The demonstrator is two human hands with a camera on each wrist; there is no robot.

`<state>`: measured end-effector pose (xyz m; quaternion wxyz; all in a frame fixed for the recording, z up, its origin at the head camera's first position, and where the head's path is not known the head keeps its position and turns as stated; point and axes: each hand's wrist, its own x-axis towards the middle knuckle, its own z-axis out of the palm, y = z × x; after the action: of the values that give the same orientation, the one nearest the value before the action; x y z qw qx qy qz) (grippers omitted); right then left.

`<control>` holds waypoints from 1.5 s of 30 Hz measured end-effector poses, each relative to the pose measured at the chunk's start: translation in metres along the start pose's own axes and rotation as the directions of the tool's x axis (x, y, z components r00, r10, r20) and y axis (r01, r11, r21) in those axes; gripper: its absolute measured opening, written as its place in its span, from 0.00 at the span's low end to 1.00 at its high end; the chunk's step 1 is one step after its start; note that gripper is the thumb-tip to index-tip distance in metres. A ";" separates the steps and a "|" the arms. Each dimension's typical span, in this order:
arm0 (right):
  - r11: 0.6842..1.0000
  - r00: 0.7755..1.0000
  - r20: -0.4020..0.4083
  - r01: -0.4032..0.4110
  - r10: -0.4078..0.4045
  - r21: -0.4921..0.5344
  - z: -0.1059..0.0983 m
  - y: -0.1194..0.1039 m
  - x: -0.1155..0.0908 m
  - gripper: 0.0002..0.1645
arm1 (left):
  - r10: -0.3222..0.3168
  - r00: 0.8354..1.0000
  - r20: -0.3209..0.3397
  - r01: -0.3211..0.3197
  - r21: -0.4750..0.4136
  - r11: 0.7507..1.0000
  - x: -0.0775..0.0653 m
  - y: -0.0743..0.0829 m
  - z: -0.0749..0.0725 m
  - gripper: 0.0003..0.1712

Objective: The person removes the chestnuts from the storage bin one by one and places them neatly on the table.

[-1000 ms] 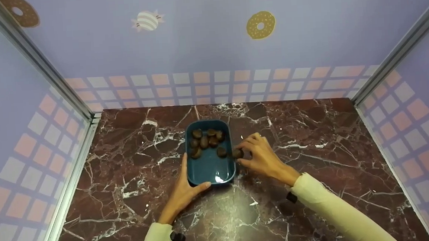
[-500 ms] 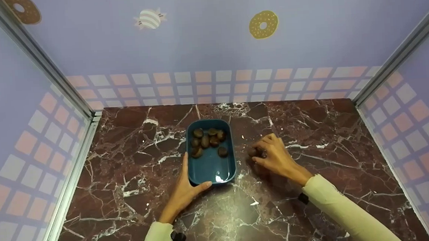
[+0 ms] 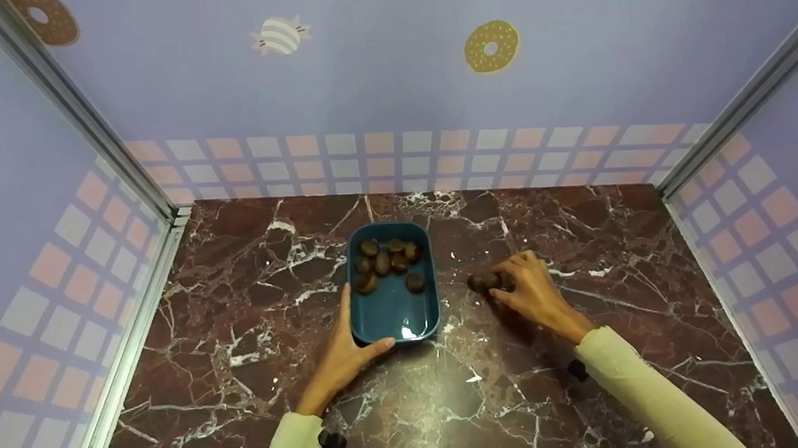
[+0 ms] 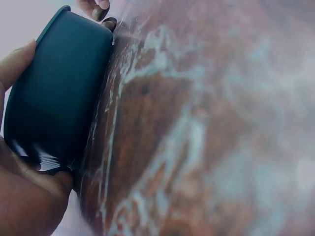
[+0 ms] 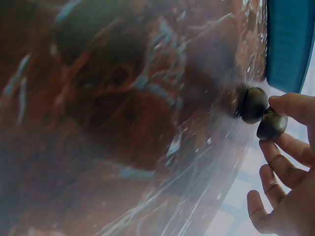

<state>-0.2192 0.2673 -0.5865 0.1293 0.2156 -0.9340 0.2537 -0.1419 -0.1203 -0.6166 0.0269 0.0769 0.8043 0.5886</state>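
A dark teal rectangular dish (image 3: 392,314) stands on the marbled table, with several brown chestnuts (image 3: 381,264) grouped mostly in its far half. My left hand (image 3: 339,358) holds the dish at its near left corner, fingers along the left wall and thumb at the near side. To the right of the dish, my right hand (image 3: 536,297) pinches a chestnut (image 5: 273,124) between thumb and fingertips. Beside that one, a second chestnut (image 5: 254,105) rests on the table, nearer the dish. In the left wrist view the dish's outer wall (image 4: 69,78) hides its contents.
The dark red marbled tabletop (image 3: 243,400) has small pale specks near the right hand. Patterned walls (image 3: 390,79) enclose it at the back and both sides, with metal rails (image 3: 129,178) at the corners.
My right hand has moved rightward from the dish's right rim across the table. Two chestnuts now show at its fingertips, where one was visible before. The left hand and dish stay put.
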 end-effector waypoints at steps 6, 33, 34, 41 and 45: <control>0.999 0.999 0.015 -0.038 0.038 -0.005 -0.001 0.009 -0.003 0.22 | 0.001 1.000 0.004 -0.001 -0.007 1.000 -0.001 -0.001 -0.001 0.73; 0.995 0.997 0.025 -0.067 0.069 -0.078 -0.001 0.015 -0.009 0.23 | 0.007 1.000 0.014 -0.007 -0.001 1.000 -0.001 -0.001 -0.001 0.73; 0.995 0.997 0.026 -0.066 0.068 -0.073 -0.003 0.013 -0.008 0.23 | 0.007 1.000 0.011 -0.007 0.002 1.000 -0.001 -0.001 -0.001 0.73; 0.999 0.999 0.041 -0.020 0.022 -0.033 -0.017 -0.013 0.004 0.26 | -0.017 1.000 0.005 0.017 0.011 1.000 -0.001 -0.001 -0.001 0.74; 0.999 0.998 0.050 0.038 -0.037 0.000 -0.021 -0.030 0.012 0.24 | -0.016 1.000 0.019 0.016 0.009 1.000 0.000 0.001 0.000 0.72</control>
<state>-0.2135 0.2512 -0.5522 0.1109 0.2392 -0.9328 0.2455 -0.1421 -0.1203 -0.6156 0.0389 0.0762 0.8073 0.5839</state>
